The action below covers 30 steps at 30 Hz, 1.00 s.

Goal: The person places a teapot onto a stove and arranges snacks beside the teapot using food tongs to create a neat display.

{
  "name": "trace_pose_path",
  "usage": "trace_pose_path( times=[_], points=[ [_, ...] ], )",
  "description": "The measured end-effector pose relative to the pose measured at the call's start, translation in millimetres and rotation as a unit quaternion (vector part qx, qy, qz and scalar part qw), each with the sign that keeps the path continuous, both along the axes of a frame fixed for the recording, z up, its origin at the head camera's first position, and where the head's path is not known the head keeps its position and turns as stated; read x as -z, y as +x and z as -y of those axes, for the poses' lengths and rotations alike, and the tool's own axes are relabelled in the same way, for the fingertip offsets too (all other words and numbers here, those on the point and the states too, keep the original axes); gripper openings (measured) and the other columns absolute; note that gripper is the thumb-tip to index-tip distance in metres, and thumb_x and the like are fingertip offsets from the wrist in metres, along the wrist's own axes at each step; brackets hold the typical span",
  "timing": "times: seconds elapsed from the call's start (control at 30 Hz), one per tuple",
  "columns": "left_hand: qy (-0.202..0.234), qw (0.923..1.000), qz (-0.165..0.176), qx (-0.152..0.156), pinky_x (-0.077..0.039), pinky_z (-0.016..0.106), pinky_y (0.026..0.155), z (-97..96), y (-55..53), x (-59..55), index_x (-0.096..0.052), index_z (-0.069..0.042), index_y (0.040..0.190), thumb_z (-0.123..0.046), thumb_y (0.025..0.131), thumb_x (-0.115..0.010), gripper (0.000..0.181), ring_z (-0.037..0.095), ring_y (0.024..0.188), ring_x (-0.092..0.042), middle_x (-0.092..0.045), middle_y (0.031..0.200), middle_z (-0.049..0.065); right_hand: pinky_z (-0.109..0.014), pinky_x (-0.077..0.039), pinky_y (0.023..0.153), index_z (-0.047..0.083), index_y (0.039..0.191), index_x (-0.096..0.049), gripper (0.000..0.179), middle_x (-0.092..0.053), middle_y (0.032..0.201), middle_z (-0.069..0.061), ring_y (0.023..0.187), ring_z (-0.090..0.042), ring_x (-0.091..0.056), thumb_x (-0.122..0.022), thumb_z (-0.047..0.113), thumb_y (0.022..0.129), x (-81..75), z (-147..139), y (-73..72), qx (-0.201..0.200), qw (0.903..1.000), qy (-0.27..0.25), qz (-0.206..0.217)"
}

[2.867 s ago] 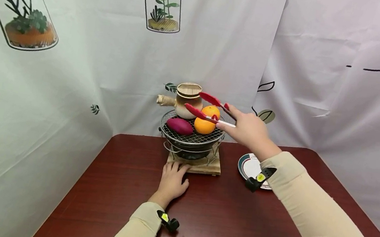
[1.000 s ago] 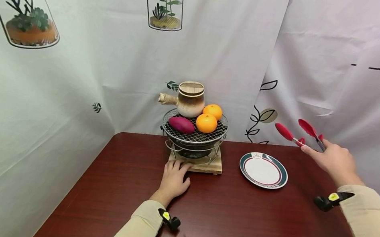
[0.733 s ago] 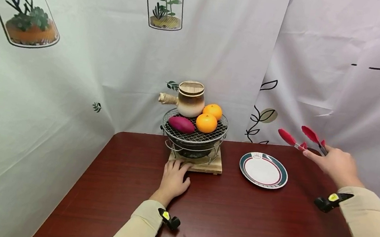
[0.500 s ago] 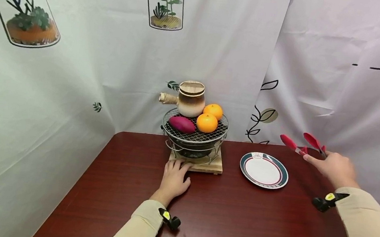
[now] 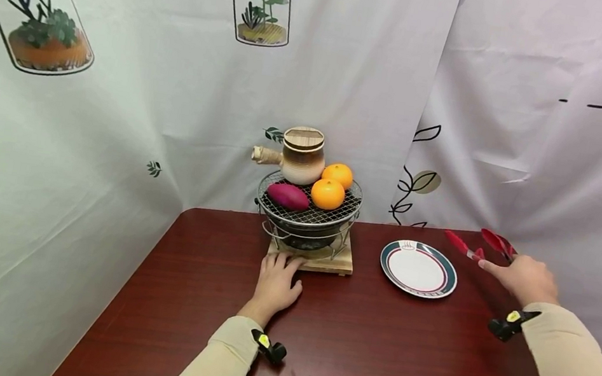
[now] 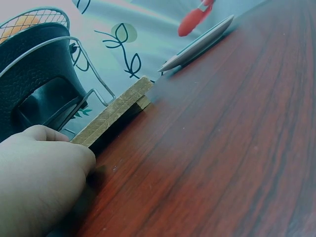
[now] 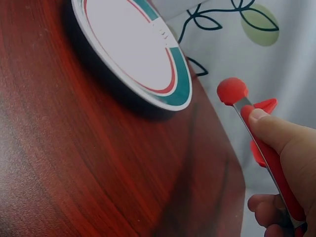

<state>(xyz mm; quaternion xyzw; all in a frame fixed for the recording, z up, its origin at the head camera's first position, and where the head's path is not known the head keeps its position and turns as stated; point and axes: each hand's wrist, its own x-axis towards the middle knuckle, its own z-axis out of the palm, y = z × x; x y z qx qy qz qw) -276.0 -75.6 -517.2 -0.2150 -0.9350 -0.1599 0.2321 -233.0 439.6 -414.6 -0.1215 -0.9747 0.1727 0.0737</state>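
My left hand (image 5: 274, 286) rests on the front edge of the wooden board (image 5: 327, 264), its thumb spread to the side. On that board stands a small black grill (image 5: 303, 233) with a wire mesh top. The mesh bears a purple sweet potato (image 5: 288, 197), two oranges (image 5: 327, 194) and a lidded clay pot (image 5: 302, 162) with a side handle. Beyond the plate's right side, my right hand (image 5: 532, 281) holds red-tipped tongs (image 7: 269, 158) above the table, their tips apart and nothing between them. The white plate (image 5: 418, 270) has a green and red rim.
The dark red wooden table (image 5: 359, 350) reaches back to a patterned white cloth (image 5: 362, 81) behind and at both sides. The plate lies between the grill and the right hand.
My right hand has moved the tongs from over the grill to the right, past the plate, and then lowered them toward the table. The left hand and the food have stayed put.
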Motion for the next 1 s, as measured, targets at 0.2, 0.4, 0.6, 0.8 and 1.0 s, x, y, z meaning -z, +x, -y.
trace_pose_path(
  times=[0.2,0.4,0.6,0.8,1.0],
  points=[
    [0.0,1.0,0.005,-0.001,-0.028,0.06,0.11,-0.2,0.0,-1.3,-0.064,-0.02,0.131,-0.022,0.086,-0.068,0.044,0.038,0.126,-0.043,-0.052,0.132,0.013,-0.047,-0.046,0.056,-0.018,0.105,-0.058,0.09,-0.062,0.08,-0.027,0.073,-0.043,-0.057,-0.061,0.07,0.086,7.1,-3.5,0.0,0.002,1.0,0.001,0.007],
    [-0.003,0.9999,0.011,-0.002,-0.028,0.06,0.111,-0.4,0.4,-1.1,-0.064,-0.02,0.131,-0.023,0.086,-0.067,0.045,0.038,0.126,-0.043,-0.053,0.133,0.013,-0.046,-0.045,0.055,-0.014,0.092,-0.062,0.085,-0.06,0.073,-0.023,0.07,-0.044,-0.057,-0.059,0.072,0.086,17.9,-8.8,-0.7,0.006,1.0,-0.001,0.003],
    [-0.002,0.9999,0.012,-0.003,-0.028,0.06,0.111,-0.6,0.3,-1.0,-0.064,-0.02,0.131,-0.022,0.086,-0.067,0.045,0.038,0.126,-0.043,-0.052,0.133,0.013,-0.045,-0.045,0.05,-0.013,0.087,-0.061,0.085,-0.06,0.07,-0.023,0.066,-0.043,-0.058,-0.058,0.072,0.086,27.7,-11.1,-2.1,0.014,0.9999,-0.005,-0.007],
    [0.002,1.0,0.003,0.0,-0.029,0.061,0.11,-1.1,0.2,-0.9,-0.064,-0.019,0.13,-0.021,0.086,-0.068,0.044,0.039,0.125,-0.044,-0.053,0.132,0.014,-0.043,-0.046,0.049,-0.015,0.085,-0.061,0.085,-0.059,0.068,-0.023,0.064,-0.042,-0.057,-0.059,0.07,0.086,32.9,-10.8,-3.0,0.015,0.9998,-0.006,-0.007],
    [0.0,1.0,0.002,-0.002,-0.029,0.06,0.11,-0.6,0.8,-1.1,-0.065,-0.019,0.13,-0.022,0.085,-0.068,0.045,0.038,0.125,-0.044,-0.053,0.132,0.014,-0.042,-0.045,0.048,-0.014,0.084,-0.059,0.085,-0.057,0.066,-0.021,0.063,-0.039,-0.056,-0.058,0.071,0.087,37.0,-10.6,-3.7,0.022,0.9997,-0.013,0.003]
  ],
)
